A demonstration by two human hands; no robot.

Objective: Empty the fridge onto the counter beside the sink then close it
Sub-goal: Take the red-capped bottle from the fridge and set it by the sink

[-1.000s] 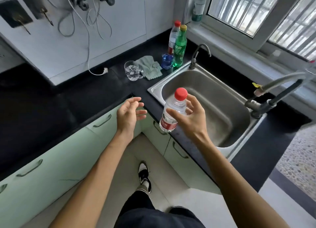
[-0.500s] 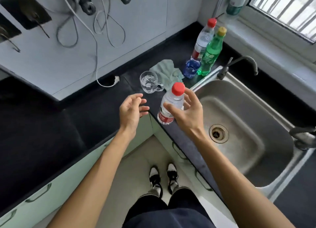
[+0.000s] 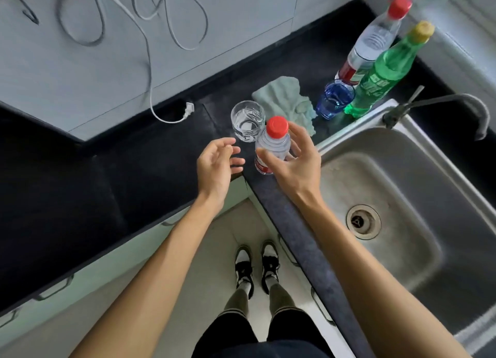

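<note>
Nearest: black-and-white shoes (image 3: 256, 263) on the pale floor, toes toward the inner corner of the L-shaped black stone counter (image 3: 134, 175). Left hand (image 3: 216, 167) hovers over the counter edge, fingers loosely spread, holding nothing; prob. ready to steady things. Right hand (image 3: 295, 170) wraps thumb and fingers round the small clear plastic bottle (image 3: 271, 148) w/ red screw cap. The bottle is upright, its base low over the counter corner beside the stainless steel sink (image 3: 402, 196). Can't tell if the base touches yet. An upright grip suits a straight set-down, so this looks like the placing step for one fridge item. Fridge not in view. The bottle's red label band is too blurred to read.

Just behind: clear drinking glass (image 3: 247, 121), then crumpled pale green cloth (image 3: 284, 100). Farther along the sink's rim, close together: blue tumbler (image 3: 334, 99), green plastic bottle (image 3: 386, 70) w/ yellow cap, tall clear bottle (image 3: 373, 41) w/ red cap. That stretch is filling, which prob. explains the nearer spot. Green bottle's label shows white marks, the tall one's is red; neither legible. Farthest: grey cables (image 3: 150, 49) hang down the wall, white plug (image 3: 189, 107) lying on the counter.
</note>
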